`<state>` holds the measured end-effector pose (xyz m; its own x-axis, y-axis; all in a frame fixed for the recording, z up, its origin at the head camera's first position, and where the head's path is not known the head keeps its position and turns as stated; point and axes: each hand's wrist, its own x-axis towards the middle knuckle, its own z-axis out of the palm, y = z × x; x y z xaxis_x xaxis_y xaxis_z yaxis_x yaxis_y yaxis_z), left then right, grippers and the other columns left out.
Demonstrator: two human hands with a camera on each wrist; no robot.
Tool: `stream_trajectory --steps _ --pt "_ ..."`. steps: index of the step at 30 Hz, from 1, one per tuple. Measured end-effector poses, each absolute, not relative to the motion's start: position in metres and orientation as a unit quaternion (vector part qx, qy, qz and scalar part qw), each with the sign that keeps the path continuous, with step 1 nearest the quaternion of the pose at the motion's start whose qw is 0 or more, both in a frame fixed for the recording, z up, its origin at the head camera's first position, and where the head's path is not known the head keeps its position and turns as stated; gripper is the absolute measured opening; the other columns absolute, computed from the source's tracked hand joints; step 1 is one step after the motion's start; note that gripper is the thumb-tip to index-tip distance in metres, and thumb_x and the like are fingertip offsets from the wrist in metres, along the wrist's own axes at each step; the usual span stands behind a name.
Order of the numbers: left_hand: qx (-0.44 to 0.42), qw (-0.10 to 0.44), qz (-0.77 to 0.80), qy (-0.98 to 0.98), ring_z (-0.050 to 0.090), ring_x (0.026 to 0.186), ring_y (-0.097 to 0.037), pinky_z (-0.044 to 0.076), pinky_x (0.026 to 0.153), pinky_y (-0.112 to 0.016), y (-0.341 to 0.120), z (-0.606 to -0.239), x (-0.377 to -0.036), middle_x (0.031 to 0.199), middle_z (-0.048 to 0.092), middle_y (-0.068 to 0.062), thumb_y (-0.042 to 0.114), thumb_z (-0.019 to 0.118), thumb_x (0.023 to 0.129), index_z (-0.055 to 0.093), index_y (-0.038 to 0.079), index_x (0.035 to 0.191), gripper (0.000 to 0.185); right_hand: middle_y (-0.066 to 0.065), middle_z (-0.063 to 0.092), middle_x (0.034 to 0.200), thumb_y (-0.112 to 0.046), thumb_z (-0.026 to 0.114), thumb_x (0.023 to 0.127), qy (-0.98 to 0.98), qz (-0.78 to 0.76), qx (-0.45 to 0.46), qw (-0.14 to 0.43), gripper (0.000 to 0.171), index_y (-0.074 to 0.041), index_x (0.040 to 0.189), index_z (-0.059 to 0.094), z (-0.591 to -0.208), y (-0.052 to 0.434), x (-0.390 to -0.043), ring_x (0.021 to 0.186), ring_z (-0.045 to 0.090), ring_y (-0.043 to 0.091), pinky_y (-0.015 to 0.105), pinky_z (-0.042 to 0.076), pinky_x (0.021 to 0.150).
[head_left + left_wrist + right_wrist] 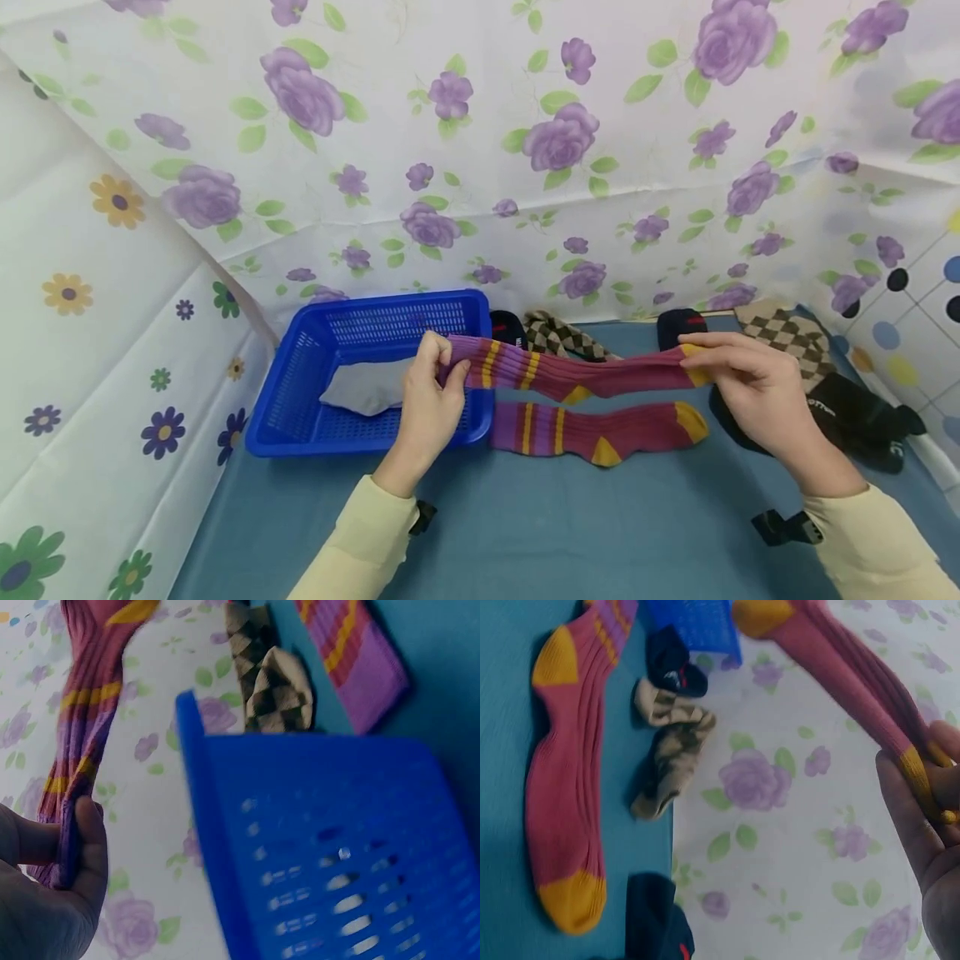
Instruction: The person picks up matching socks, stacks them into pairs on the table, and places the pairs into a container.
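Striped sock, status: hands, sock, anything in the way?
Left hand pinches cuff, right hand pinches toe. Maroon ribbed sock with yellow and purple stripes stretched above its mate. Blue plastic basket below left hand.

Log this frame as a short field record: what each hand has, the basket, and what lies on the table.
left hand: pinches the purple cuff end of the held sock
right hand: pinches the yellow toe end of the same sock
held sock: maroon with yellow stripes, stretched between both hands above the table
matching sock: lies flat on the blue table
basket: blue, to the left, with a grey item inside
other socks: checkered sock and dark socks along the back and right
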<state>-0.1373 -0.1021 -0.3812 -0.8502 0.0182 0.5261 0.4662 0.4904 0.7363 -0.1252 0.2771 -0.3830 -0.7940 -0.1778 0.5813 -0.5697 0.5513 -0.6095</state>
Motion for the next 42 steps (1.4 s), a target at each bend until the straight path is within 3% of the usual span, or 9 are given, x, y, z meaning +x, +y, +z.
stream_trajectory --steps 5,8,13,20,25,30,33,38,42 --pt "-0.177 0.235 -0.441 -0.848 0.056 0.073 -0.009 0.049 0.063 -0.022 -0.085 -0.398 -0.128 0.077 0.055 0.001 -0.009 0.059 0.083 0.060 0.012 0.067 0.027 0.000 0.066 0.114 0.017 0.055 0.081 -0.889 0.344 0.211 0.216 0.044 -0.023 0.079 0.073 -0.388 0.291 -0.122 0.091 0.055 -0.009 0.013 0.033 0.047" --pt "-0.173 0.205 -0.402 -0.875 0.064 0.087 -0.011 0.054 0.072 -0.023 -0.072 -0.405 -0.119 0.094 0.065 0.000 -0.004 0.059 0.087 0.073 0.013 0.089 0.022 0.000 0.067 0.113 0.014 0.059 0.080 -0.916 0.297 0.190 0.192 0.041 -0.024 0.085 0.074 -0.394 0.297 -0.122 0.093 0.057 -0.003 0.009 0.037 0.049" --pt "-0.157 0.188 -0.360 -0.900 0.065 0.097 -0.015 0.055 0.075 -0.025 -0.055 -0.414 -0.102 0.109 0.066 -0.006 0.005 0.060 0.090 0.066 0.010 0.117 0.028 0.007 0.069 0.107 0.001 0.069 0.080 -0.937 0.255 0.159 0.177 0.031 -0.021 0.103 0.073 -0.404 0.302 -0.119 0.075 0.063 0.014 0.013 0.039 0.046" --pt "-0.131 0.215 -0.358 -0.899 0.064 0.098 -0.012 0.055 0.078 -0.026 -0.040 -0.424 -0.094 0.110 0.064 -0.002 0.022 0.067 0.087 0.067 0.014 0.115 0.029 0.008 0.072 0.094 -0.026 0.080 0.073 -0.921 0.302 0.062 0.238 0.028 -0.017 0.098 0.073 -0.415 0.302 -0.111 0.063 0.049 -0.018 0.009 0.040 0.047" --pt "-0.149 0.247 -0.330 -0.899 0.065 0.093 -0.013 0.055 0.076 -0.024 -0.039 -0.425 -0.096 0.109 0.061 -0.005 0.013 0.066 0.086 0.065 0.011 0.116 0.029 0.011 0.072 0.088 -0.024 0.083 0.068 -0.911 0.318 0.034 0.259 0.027 -0.014 0.091 0.074 -0.418 0.299 -0.111 0.062 0.046 -0.023 0.007 0.040 0.048" --pt "-0.208 0.281 -0.211 -0.913 0.065 0.095 -0.019 0.055 0.080 -0.028 -0.039 -0.430 -0.093 0.109 0.061 -0.012 0.006 0.063 0.086 0.063 0.003 0.118 0.031 0.010 0.073 0.090 -0.025 0.081 0.072 -0.939 0.297 0.041 0.171 0.025 -0.017 0.094 0.074 -0.415 0.299 -0.110 0.067 0.064 0.006 0.014 0.044 0.048" --pt "-0.223 0.279 -0.150 -0.922 0.064 0.094 -0.022 0.056 0.078 -0.030 -0.037 -0.435 -0.089 0.109 0.061 -0.015 0.003 0.065 0.082 0.062 0.000 0.118 0.036 0.014 0.072 0.093 -0.030 0.080 0.072 -0.953 0.283 0.041 0.105 0.028 -0.016 0.096 0.074 -0.410 0.302 -0.111 0.073 0.065 0.022 0.019 0.045 0.047" --pt "-0.205 0.223 -0.119 -0.946 0.061 0.091 -0.021 0.056 0.074 -0.030 -0.034 -0.443 -0.085 0.107 0.059 -0.013 0.004 0.069 0.079 0.060 -0.001 0.119 0.041 0.021 0.066 0.108 -0.034 0.079 0.074 -0.961 0.276 0.026 -0.019 0.037 -0.013 0.103 0.072 -0.410 0.304 -0.116 0.082 0.056 0.024 0.025 0.045 0.051" --pt "-0.197 0.195 -0.107 -0.955 0.061 0.091 -0.022 0.056 0.073 -0.031 -0.033 -0.450 -0.086 0.108 0.060 -0.014 0.004 0.071 0.077 0.061 -0.002 0.118 0.043 0.022 0.063 0.114 -0.029 0.077 0.076 -0.959 0.275 0.025 -0.058 0.036 -0.012 0.107 0.071 -0.419 0.301 -0.120 0.089 0.055 0.027 0.026 0.047 0.059"
